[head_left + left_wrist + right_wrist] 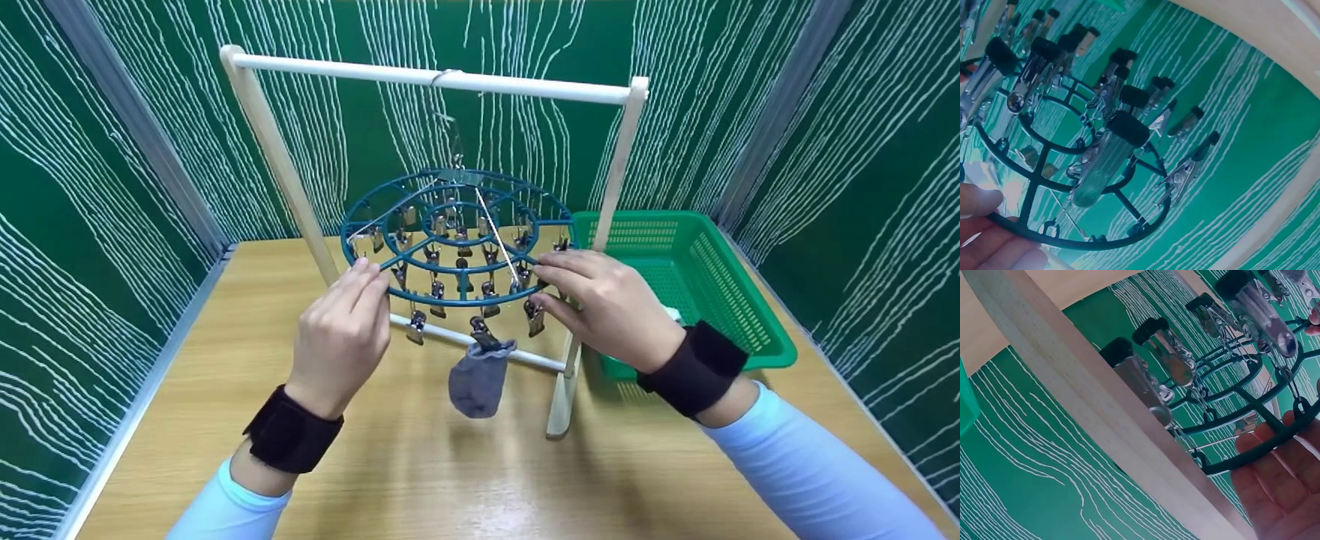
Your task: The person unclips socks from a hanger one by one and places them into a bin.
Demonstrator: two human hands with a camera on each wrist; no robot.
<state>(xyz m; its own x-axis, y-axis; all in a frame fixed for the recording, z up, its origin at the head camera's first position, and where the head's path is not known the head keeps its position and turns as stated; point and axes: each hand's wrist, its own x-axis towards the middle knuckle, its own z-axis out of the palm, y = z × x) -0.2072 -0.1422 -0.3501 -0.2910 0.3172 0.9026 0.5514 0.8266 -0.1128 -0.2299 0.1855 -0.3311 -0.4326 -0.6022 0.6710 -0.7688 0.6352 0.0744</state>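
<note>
A round teal clip hanger (463, 304) hangs by its hook from the white bar of a wooden stand, with several metal clips around its rings. My left hand (341, 330) pinches the rim at its near left; in the left wrist view the thumb (979, 199) and fingers lie on either side of it. At the near right, my right hand (611, 300) holds the rim, and its fingers (1264, 484) curl over the ring in the right wrist view. A small grey sock (478, 381) dangles from one clip at the front, between both hands.
The stand's white top bar (525, 84) spans above the hanger, and its right post (619, 165) rises beside my right hand. A green plastic basket (750, 300) stands on the wooden table (187, 420) at the right; something pale shows in it, partly hidden. Green patterned walls surround the table.
</note>
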